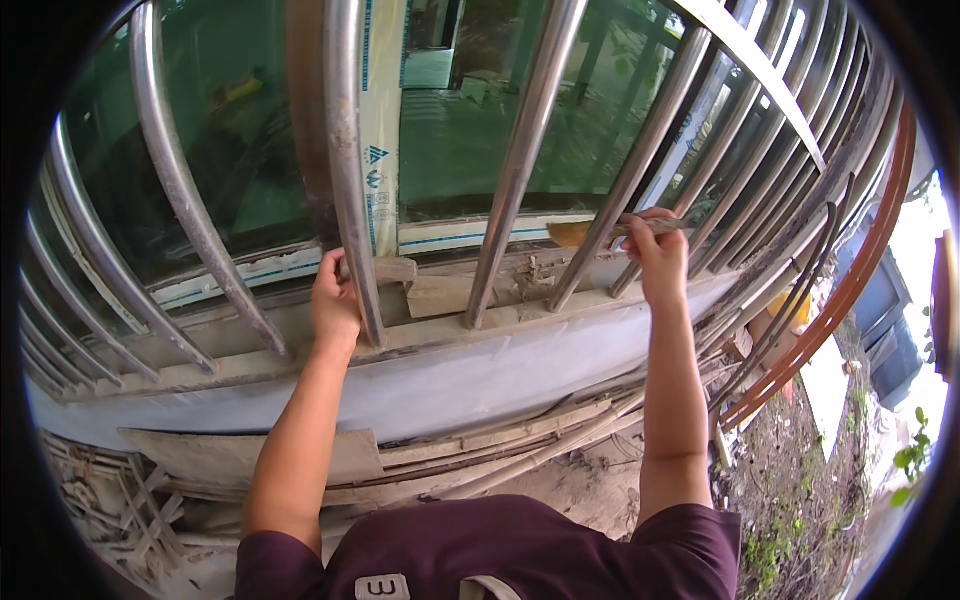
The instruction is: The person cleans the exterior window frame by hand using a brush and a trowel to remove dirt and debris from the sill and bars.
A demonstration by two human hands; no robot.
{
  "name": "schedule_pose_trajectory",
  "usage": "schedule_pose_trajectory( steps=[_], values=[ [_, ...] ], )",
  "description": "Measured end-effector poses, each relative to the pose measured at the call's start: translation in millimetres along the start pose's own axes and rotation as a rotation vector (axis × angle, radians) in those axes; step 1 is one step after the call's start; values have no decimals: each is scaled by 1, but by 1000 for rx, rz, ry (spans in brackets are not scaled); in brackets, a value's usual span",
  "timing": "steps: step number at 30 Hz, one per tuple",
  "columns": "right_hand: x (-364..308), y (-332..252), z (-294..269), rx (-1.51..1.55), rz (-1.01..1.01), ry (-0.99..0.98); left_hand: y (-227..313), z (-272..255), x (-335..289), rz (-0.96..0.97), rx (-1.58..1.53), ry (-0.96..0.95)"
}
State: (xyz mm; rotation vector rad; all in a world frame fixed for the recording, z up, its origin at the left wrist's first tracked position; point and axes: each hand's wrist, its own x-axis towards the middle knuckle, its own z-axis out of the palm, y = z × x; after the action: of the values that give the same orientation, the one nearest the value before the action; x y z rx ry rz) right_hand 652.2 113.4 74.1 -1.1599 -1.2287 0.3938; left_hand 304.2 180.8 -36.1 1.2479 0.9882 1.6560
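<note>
Ledge (pixel 430 335) below bars (pixel 520 150); above ledge, right hand (pixel 660 262) pinched brush (pixel 568 234) in fingers, left hand (pixel 336 308) gripped block (pixel 395 269); brush likely worked best edgewise.

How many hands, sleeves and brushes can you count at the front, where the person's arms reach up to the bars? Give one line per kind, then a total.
Hands: 2 (left hand, right hand)
Sleeves: 2 (left sleeve, right sleeve)
Brush: 1, in the right hand
Total: 5
</note>
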Motion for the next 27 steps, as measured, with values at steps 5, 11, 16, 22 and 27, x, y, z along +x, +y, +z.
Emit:
schedule_pose_trajectory(
  steps=[5, 11, 16, 22, 27],
  values=[
    [38, 60, 33, -299, -154, -158, -4, 1, 2, -2, 66, 21],
    [54, 84, 47, -226, -60, -288, 4, -1, -3, -52, -31, -9],
    [63, 22, 34, -39, -130, -294, -1, -5, -1, -1, 18, 22],
    [76, 65, 45, -385, -199, -388, 1, 2, -1, 12, 16, 4],
    [57, 61, 74, -473, -280, -302, 6, 3, -3, -6, -22, -2]
  ],
)
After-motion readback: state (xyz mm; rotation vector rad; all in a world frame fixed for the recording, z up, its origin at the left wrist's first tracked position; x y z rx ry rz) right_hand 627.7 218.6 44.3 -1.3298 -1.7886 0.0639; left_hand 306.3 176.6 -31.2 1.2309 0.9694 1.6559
